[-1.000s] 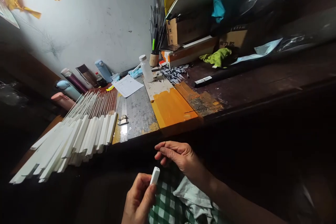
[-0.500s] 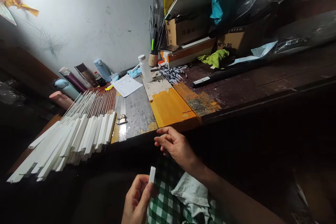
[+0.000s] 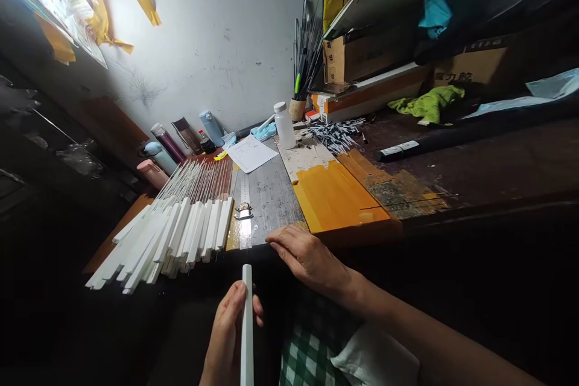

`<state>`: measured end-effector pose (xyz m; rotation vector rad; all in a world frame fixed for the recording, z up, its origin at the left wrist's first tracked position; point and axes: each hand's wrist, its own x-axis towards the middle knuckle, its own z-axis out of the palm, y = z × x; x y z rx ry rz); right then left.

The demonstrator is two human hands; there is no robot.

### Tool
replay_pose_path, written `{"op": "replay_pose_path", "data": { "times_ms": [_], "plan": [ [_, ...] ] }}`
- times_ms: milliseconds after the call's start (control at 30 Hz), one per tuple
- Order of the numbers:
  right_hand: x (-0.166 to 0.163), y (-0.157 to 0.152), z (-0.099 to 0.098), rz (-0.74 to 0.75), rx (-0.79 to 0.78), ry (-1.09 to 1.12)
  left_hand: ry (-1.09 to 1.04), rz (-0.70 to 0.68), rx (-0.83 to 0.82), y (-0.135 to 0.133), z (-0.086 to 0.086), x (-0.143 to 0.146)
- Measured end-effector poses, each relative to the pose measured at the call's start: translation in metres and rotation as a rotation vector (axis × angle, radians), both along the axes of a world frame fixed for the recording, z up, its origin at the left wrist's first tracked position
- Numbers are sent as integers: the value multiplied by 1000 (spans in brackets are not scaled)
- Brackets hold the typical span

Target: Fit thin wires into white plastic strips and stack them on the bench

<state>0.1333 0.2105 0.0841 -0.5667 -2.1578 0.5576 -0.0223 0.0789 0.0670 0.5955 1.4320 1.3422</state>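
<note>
In the head view my left hand (image 3: pixel 230 322) is closed around a long white square-sided bar (image 3: pixel 246 313), its thumb along one side. The bar points away from me, and a thin dark wire appears to stick out of its far end towards the table edge. My right hand (image 3: pixel 301 251) rests at the table's front edge, its fingers stretched out and nothing visible in them. To the left lies a pile of similar white bars (image 3: pixel 174 235), with thin rods (image 3: pixel 199 180) reaching back from them. Near the bar's end, a small metal piece (image 3: pixel 244 211) sits on a ruler strip (image 3: pixel 245 184).
Orange tape (image 3: pixel 341 196) covers a board right of the grey plate (image 3: pixel 274 196). Behind are a paper sheet (image 3: pixel 251 154), a white bottle (image 3: pixel 284 126) and a heap of small black-and-white sticks (image 3: pixel 337 134). Flasks (image 3: pixel 168 143) stand back left, cardboard boxes (image 3: pixel 362 57) back right.
The view has swung left. My left hand's bar, seen before as a short end, now shows its length and points at the table edge. My right hand has lowered onto the edge, fingers straighter.
</note>
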Motion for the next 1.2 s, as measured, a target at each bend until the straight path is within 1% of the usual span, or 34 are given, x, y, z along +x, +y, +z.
{"op": "replay_pose_path", "data": {
  "times_ms": [100,233,300,433,567,667,767,900,1033,1200],
  "plan": [
    [-9,3,4,20,29,-53,30,-13,-3,4,5,-3],
    [-22,8,7,52,67,-119,28,-9,-47,9,5,-6],
    [-28,13,7,75,88,-148,15,-10,-45,11,4,-7],
    [-39,23,6,152,147,-188,-44,-15,16,14,-3,-8],
    [-43,29,2,248,198,-214,-91,19,60,17,-9,-9],
    [-43,30,-1,274,206,-213,-87,25,69,19,-9,-9],
    [-43,29,-3,272,205,-209,-66,9,56,21,-7,-10],
    [-43,29,-5,249,210,-202,-40,9,90,29,-6,-13],
    [-45,29,-8,222,229,-205,-12,-35,108,37,-6,-18],
    [-43,25,-8,170,263,-222,32,-37,107,33,-8,-19]
  ]
}}
